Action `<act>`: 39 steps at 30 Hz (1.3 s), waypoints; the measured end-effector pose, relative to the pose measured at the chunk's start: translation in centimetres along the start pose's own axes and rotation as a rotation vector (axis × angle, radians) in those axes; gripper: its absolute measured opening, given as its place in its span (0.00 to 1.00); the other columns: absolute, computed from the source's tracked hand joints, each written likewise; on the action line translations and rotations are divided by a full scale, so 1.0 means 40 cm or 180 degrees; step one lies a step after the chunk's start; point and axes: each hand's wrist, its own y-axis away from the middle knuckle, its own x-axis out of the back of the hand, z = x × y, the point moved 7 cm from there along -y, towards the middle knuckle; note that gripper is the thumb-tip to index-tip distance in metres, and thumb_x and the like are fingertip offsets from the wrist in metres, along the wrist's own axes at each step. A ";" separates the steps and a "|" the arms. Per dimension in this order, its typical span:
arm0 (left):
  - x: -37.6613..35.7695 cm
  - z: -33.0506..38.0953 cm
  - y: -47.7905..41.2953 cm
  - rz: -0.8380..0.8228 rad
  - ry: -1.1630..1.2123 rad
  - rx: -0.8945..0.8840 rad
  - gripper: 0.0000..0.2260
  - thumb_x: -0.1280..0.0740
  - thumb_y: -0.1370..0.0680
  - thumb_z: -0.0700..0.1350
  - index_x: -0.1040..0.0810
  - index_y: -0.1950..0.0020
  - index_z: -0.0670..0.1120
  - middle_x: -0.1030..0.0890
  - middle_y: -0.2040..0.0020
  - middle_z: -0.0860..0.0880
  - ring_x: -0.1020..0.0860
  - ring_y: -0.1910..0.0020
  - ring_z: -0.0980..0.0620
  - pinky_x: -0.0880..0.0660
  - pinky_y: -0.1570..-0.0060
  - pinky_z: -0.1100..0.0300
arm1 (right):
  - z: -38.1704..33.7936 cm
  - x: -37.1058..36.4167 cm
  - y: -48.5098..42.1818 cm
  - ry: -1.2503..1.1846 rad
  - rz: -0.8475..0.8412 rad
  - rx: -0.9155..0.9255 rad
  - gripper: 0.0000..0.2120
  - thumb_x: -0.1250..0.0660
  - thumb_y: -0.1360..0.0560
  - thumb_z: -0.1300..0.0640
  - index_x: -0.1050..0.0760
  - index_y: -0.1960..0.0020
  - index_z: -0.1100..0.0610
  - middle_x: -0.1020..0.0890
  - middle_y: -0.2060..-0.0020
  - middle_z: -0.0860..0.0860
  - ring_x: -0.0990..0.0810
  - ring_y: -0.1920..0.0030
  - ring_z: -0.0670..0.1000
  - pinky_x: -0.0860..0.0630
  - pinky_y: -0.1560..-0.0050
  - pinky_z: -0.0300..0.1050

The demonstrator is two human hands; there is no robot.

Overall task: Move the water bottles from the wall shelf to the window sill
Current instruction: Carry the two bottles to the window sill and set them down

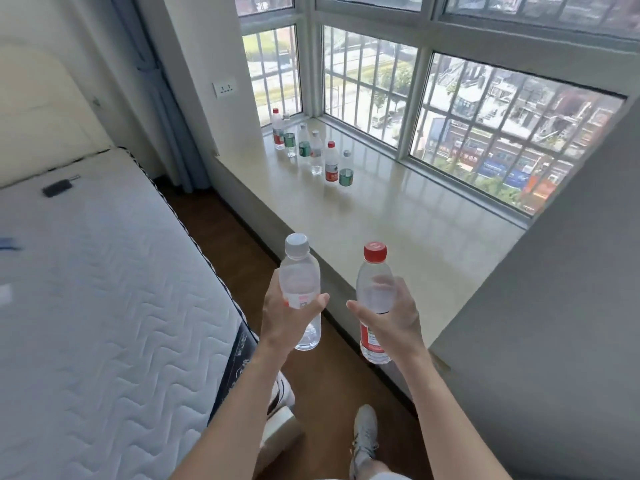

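Note:
My left hand [284, 315] grips a clear water bottle with a grey cap [300, 271], held upright over the wooden floor. In my right hand [393, 318] is a clear bottle with a red cap and red label [375, 285], also upright, just at the near edge of the window sill [398, 220]. On the sill's far left stands a row of several bottles [317, 152], some with red labels and caps, some with green labels. The wall shelf is out of view.
A bed with a white quilted mattress [104, 289] fills the left side, with a small dark object [57, 187] on it. A grey wall [554, 323] juts out at the right. Barred windows [485, 133] back the sill. My feet stand on the narrow floor strip between bed and sill.

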 end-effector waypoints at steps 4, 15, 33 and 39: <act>-0.032 0.047 -0.189 0.0248 -0.0047 0.0061 0.28 0.21 0.32 0.42 0.32 0.40 0.53 0.24 0.51 0.54 0.23 0.52 0.58 0.26 0.61 0.77 | -0.057 -0.032 -0.244 -0.0050 -0.0256 0.0250 0.27 0.20 0.34 0.44 0.30 0.44 0.50 0.22 0.51 0.43 0.21 0.50 0.47 0.22 0.51 0.48; 0.005 0.028 -0.474 0.0956 0.0001 0.0249 0.28 0.21 0.31 0.44 0.31 0.38 0.55 0.24 0.48 0.55 0.24 0.48 0.58 0.27 0.60 0.77 | -0.123 -0.213 -0.606 0.0012 -0.0920 0.0412 0.27 0.19 0.35 0.45 0.29 0.42 0.50 0.21 0.48 0.43 0.22 0.47 0.50 0.23 0.48 0.49; 0.254 -0.158 -1.149 0.0908 0.0215 0.0366 0.26 0.21 0.33 0.43 0.28 0.40 0.51 0.22 0.51 0.53 0.23 0.54 0.62 0.23 0.57 0.68 | -0.259 -0.726 -1.104 -0.0070 -0.1075 0.0265 0.21 0.20 0.36 0.46 0.28 0.51 0.40 0.20 0.54 0.40 0.20 0.51 0.43 0.22 0.49 0.46; 0.262 -0.158 -1.425 0.0323 0.0250 0.0273 0.26 0.22 0.32 0.39 0.28 0.41 0.56 0.21 0.50 0.54 0.22 0.51 0.63 0.26 0.59 0.74 | -0.305 -0.814 -1.288 -0.0073 -0.0659 -0.0002 0.23 0.19 0.35 0.49 0.30 0.50 0.36 0.22 0.52 0.37 0.23 0.50 0.35 0.24 0.46 0.46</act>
